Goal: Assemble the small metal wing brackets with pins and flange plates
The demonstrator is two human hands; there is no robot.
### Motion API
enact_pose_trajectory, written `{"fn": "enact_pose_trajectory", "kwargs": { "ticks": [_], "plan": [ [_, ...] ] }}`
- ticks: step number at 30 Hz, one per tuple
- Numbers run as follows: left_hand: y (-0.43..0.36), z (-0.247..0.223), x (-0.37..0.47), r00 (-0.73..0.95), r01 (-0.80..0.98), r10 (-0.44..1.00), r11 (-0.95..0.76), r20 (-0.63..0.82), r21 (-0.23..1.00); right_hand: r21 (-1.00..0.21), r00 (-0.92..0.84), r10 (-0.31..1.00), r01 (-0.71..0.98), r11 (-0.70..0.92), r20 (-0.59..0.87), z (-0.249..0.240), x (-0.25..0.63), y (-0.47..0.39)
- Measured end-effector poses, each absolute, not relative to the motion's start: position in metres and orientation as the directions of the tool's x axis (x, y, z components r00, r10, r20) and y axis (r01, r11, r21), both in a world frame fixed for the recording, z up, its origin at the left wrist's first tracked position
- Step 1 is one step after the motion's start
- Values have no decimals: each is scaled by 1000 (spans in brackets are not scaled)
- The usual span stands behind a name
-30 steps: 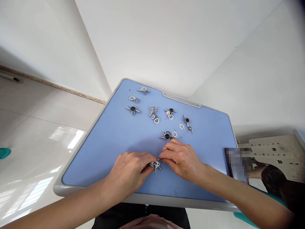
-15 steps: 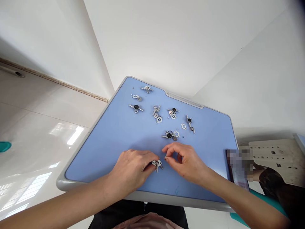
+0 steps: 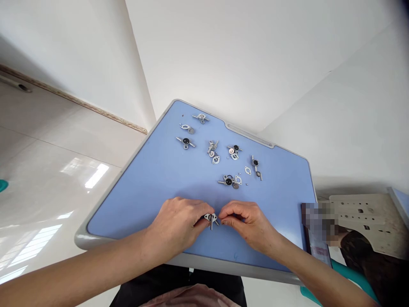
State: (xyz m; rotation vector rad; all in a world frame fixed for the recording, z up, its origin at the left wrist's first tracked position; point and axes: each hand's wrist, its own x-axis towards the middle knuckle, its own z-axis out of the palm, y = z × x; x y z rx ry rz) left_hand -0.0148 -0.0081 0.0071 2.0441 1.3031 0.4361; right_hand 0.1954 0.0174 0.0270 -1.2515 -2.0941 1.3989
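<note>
Pinched between the thumb and fingers of my left hand [image 3: 182, 219] is a small metal valve [image 3: 211, 218] with a flanged plate and a thin lever pointing toward me. My right hand [image 3: 247, 219] is just to the right of it, thumb and forefinger pressed together close to the valve's right end. Whatever those fingertips hold is too small to make out. Beyond my hands lies a valve body with a black round face [image 3: 228, 182], beside a flat plate [image 3: 238, 180] and a round metal disc [image 3: 235, 186].
Several more valve bodies [image 3: 185, 141], plates [image 3: 248, 170] and tiny screws [image 3: 246, 184] lie across the blue table [image 3: 143, 183]. A dark-edged flat object [image 3: 316, 238], partly blurred out, is at the table's right edge. White walls stand behind; a perforated beige seat back [image 3: 367, 221] is at right.
My right hand has moved slightly left and its fingers have closed in beside the valve. The left hand still grips the valve in the same place. The view has shifted slightly.
</note>
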Motion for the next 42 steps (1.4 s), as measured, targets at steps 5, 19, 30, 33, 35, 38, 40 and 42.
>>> {"fn": "enact_pose_trajectory", "kwargs": {
  "ticks": [5,19,30,33,35,38,40,42],
  "plan": [
    [-8,7,-15,449,671,891,-288,-65,684,-855,-591,804,453,254,-74,24,195,14],
    [-7,6,-15,454,680,888,-296,-68,671,-500,-691,636,438,747,344,13,198,8],
    [-7,5,-15,455,662,889,-311,-37,683,-609,-591,711,418,674,381,13,195,11],
    [-7,3,-15,452,655,892,-319,-17,685,-635,-575,726,411,654,377,12,196,9],
    [-7,2,-15,453,654,891,-320,-16,685,-631,-579,719,405,662,383,12,195,8],
    [-7,4,-15,458,661,888,-311,-39,683,-610,-589,712,418,673,381,11,193,7],
    [-7,6,-15,458,675,887,-302,-60,674,-586,-603,706,436,682,373,10,191,7],
    [-6,8,-15,458,687,886,-300,-74,662,-551,-618,693,453,701,372,8,189,6]
  ]
}}
